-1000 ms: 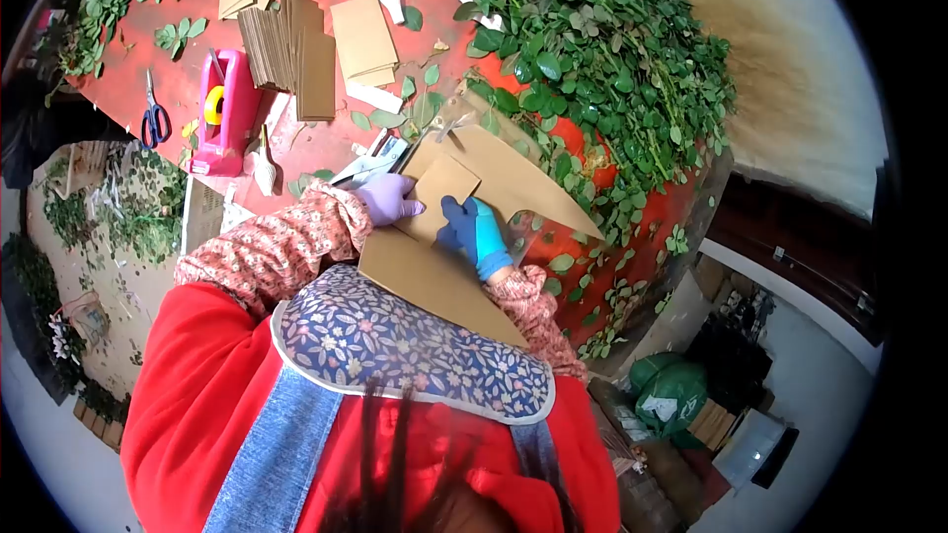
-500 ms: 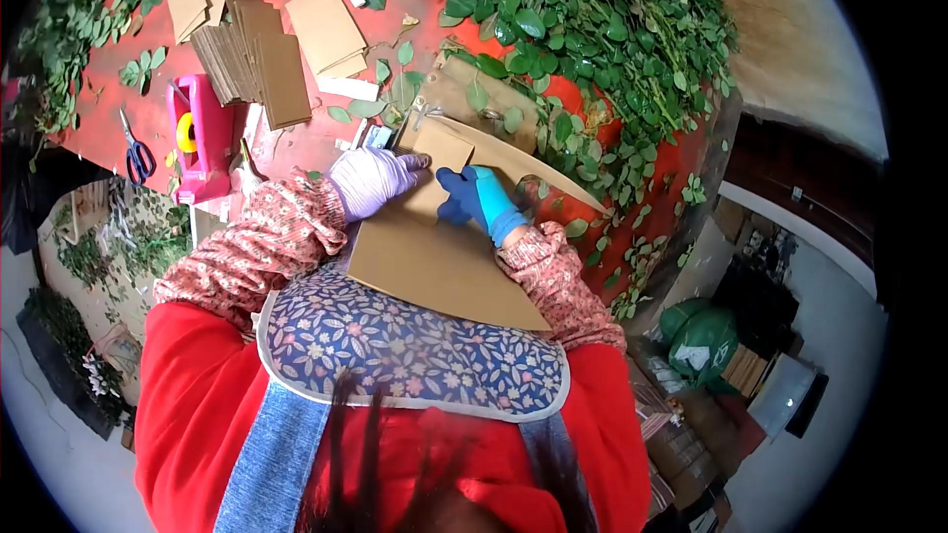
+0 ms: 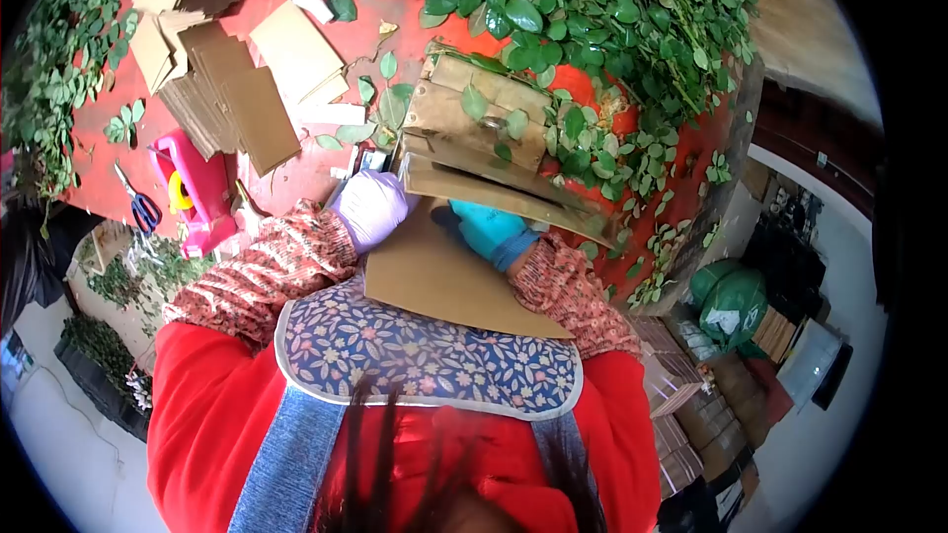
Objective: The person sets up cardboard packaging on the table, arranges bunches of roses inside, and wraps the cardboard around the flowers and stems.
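Lilac-gloved left hand (image 3: 370,209) at edge of matte brown cardboard (image 3: 400,271); blue-gloved right hand (image 3: 486,227) partly behind raised flap (image 3: 464,188). Lower panel (image 3: 459,291) flat, curve-edged. Both grips obscured; cannot tell.

Brown cardboard (image 3: 444,281) lies spread by the apron (image 3: 434,355); near edge curved.

The left arm (image 3: 272,262) is pointing toward two o'clock, the right arm (image 3: 568,296) toward ten. The left hand (image 3: 371,209), partly hidden, is lying at the right hand's (image 3: 489,228) nine o'clock.
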Tool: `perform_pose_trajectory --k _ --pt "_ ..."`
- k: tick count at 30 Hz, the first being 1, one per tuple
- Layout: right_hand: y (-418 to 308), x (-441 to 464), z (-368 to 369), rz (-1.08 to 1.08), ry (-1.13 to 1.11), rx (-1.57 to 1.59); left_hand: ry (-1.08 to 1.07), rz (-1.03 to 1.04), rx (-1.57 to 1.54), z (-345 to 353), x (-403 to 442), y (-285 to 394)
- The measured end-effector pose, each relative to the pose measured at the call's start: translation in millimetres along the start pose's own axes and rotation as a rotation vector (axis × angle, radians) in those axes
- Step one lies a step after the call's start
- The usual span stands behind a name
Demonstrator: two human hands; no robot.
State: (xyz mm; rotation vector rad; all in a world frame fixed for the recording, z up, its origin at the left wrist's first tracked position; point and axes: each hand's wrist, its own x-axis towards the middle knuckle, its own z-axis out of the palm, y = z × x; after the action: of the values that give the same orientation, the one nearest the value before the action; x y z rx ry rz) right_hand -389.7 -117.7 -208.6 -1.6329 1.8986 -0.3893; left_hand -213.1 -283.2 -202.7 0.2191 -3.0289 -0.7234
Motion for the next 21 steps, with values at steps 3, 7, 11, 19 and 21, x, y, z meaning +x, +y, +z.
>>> perform_pose_trajectory --k 3,7,11,19,21 --pt "-8 12 -16 0.183 0.057 0.266 -0.028 -0.02 -0.09 -6 6 1" --pt "-5 12 -10 0.37 0.018 0.575 -0.046 -0.017 0.089 -10 6 5" --pt "-23 20 -55 0.159 -0.381 0.048 -0.092 0.027 0.168 -4 12 2" --pt "-64 10 -103 -0.027 0.234 0.373 -0.219 -0.2 -0.13 -17 19 10" --pt "-65 12 -104 -0.085 0.316 0.507 -0.226 -0.156 -0.056 -4 17 3"
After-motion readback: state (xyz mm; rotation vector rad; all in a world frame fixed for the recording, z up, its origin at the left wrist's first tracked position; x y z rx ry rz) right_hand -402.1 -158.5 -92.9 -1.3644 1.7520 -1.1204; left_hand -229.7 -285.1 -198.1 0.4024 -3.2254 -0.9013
